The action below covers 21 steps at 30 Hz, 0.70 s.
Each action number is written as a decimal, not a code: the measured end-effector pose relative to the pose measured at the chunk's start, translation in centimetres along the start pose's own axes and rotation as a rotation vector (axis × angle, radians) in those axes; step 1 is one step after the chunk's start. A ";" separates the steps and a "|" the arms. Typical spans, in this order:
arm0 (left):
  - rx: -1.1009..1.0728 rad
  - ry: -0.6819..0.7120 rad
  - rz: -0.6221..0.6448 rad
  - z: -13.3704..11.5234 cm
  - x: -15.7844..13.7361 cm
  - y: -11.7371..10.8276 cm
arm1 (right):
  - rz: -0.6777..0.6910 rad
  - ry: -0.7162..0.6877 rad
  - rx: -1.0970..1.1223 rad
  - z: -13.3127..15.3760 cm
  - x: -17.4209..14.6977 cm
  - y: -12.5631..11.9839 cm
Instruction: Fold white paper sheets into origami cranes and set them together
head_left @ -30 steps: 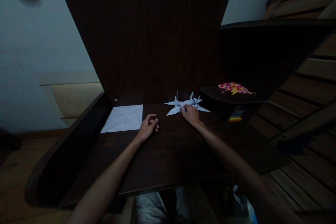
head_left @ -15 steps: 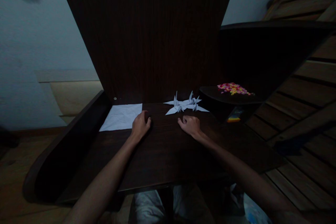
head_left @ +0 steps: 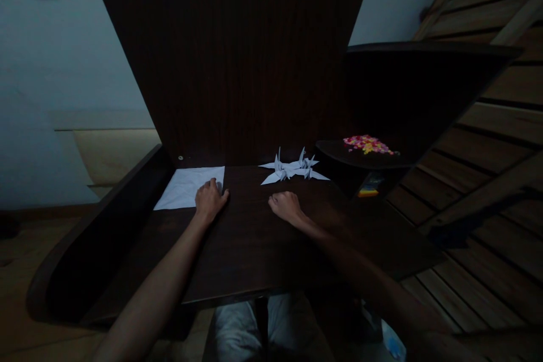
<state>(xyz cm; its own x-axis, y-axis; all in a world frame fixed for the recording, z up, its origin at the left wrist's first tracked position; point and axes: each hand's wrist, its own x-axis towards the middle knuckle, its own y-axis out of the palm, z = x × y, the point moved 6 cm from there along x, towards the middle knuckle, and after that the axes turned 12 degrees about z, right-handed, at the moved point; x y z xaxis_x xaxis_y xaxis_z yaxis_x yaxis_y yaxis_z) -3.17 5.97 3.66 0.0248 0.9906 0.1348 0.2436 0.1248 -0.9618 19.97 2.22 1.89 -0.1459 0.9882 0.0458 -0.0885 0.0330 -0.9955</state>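
My left hand rests over the right edge of a white sheet of paper, fingers forward on the sheet and thumb held apart. The sheet lies flat on the dark wooden desk and looks slightly creased. Curled into a loose fist, my right hand sits on the desk just in front of several folded white paper cranes, not touching them. Nothing shows in its fingers. The cranes stand close together by the back panel, their wings overlapping.
To the right, a small rounded shelf carries a pile of pink, yellow and red bits. Beneath it is a small item with a yellow-orange edge. A raised side panel borders the desk at left; wooden slats stand at right.
My left hand has shifted left, further onto the paper. My right hand has moved left and turned, its thumb now tucked in. The whole view has swung slightly.
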 end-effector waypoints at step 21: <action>0.194 -0.007 0.113 -0.2 0.8 0.0 | 0.037 -0.080 0.004 0.5 0.2 0.2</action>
<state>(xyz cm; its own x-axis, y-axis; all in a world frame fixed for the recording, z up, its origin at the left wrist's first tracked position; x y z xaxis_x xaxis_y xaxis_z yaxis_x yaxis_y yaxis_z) -2.99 6.79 3.83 0.0349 0.9991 0.0229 0.0486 0.0211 -0.9986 19.46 2.33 1.70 -0.2269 0.9738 0.0155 -0.0860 -0.0041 -0.9963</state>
